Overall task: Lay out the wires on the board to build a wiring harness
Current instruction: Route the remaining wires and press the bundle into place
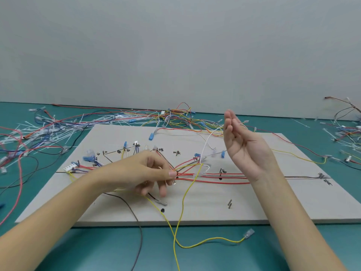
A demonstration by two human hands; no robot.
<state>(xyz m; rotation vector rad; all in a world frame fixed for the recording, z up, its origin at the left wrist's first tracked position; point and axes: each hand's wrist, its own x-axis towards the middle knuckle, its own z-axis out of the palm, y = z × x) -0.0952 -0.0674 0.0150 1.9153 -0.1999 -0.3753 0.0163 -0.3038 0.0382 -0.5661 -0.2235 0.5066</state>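
Observation:
A pale grey board [214, 208] lies on the teal table, with pegs and handwritten marks on it. A bundle of red and black wires [224, 176] runs along its middle line. My left hand [148, 173] reaches in from the left, fingers curled, and pinches the wires where they meet at a peg [176, 173]. My right hand [242, 145] is raised above the board's right half, palm towards me and fingers straight up. A white wire [207, 141] rises from the bundle and passes behind its fingers. A yellow wire [183, 202] trails off the front edge to a clear terminal [249, 233].
Heaps of loose coloured wires and white cable ties cover the table at the back left [48, 132], behind the board [175, 118] and at the far right [347, 133]. A grey wire [139, 227] hangs off the board's front. A bare peg [230, 204] stands front right.

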